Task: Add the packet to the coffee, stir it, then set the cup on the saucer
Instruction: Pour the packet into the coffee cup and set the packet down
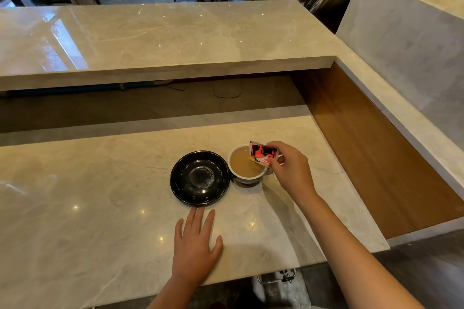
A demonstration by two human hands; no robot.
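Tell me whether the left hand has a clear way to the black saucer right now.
Probably yes. The left hand lies flat and empty on the marble counter, fingertips just short of the black saucer, nothing between them. The right hand is off over the cup.

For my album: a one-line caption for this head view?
Right hand tips a red packet over the coffee cup beside an empty black saucer.

Both forearms are bare from wrist to the picture's lower edge, with no sleeve showing on either. The left hand has no ring, watch or band, and its nails look short and plain. The right hand is also without any ring, watch or bracelet. No glove covers either hand. Of the person, only the two arms and hands show.
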